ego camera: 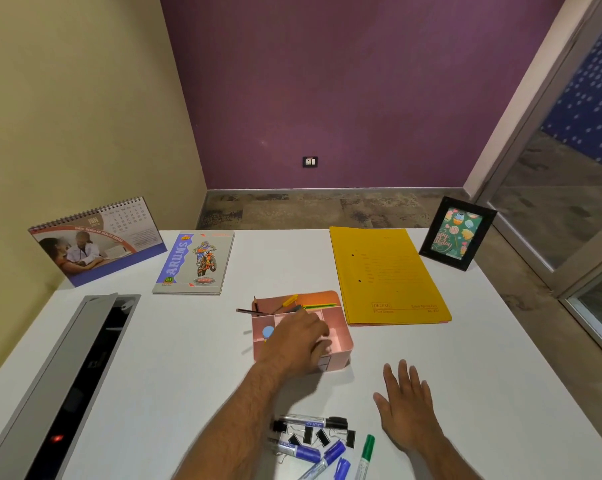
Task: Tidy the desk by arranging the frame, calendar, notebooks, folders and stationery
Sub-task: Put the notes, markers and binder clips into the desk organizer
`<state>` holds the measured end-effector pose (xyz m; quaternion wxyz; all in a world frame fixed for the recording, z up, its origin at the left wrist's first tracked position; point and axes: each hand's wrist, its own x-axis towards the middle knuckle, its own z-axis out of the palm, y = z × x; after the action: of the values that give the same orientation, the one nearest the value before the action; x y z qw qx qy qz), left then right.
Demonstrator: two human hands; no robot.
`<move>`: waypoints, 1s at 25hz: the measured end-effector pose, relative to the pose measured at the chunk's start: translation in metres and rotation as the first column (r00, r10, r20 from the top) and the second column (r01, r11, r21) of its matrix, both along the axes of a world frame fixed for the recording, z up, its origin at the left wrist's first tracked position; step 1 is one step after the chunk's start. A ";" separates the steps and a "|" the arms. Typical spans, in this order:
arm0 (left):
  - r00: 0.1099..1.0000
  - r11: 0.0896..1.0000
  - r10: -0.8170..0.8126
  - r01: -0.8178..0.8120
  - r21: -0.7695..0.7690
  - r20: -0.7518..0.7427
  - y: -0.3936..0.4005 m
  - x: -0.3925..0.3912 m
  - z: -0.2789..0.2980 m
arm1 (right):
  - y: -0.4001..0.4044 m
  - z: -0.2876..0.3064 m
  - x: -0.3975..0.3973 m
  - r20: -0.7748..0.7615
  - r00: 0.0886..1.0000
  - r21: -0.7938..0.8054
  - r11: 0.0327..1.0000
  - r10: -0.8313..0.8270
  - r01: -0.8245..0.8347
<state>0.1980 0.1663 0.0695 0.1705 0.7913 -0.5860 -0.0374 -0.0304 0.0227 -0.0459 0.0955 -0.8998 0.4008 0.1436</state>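
My left hand reaches into a pink desk organizer at the table's middle, fingers bent down over its compartments; what it holds, if anything, is hidden. Pencils and a yellow pen lie across the organizer's far side. My right hand rests flat on the table, fingers spread. Markers, black binder clips and a green marker lie loose near the front edge. A desk calendar, a notebook, yellow folders and a black photo frame stand along the back.
A grey cable tray with its lid raised runs along the white table's left side. The table's back edge drops to the floor before a purple wall. A glass door is at the right.
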 end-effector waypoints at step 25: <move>0.965 0.935 0.258 -0.235 0.264 -0.055 0.080 -0.073 -0.056 | 0.049 0.059 0.011 0.584 0.632 0.511 0.836 -0.509 0.201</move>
<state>0.1252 0.2461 0.0138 0.0963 0.8715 -0.4641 -0.1258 -0.0190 0.0717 0.0127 0.4481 -0.7459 0.4689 -0.1516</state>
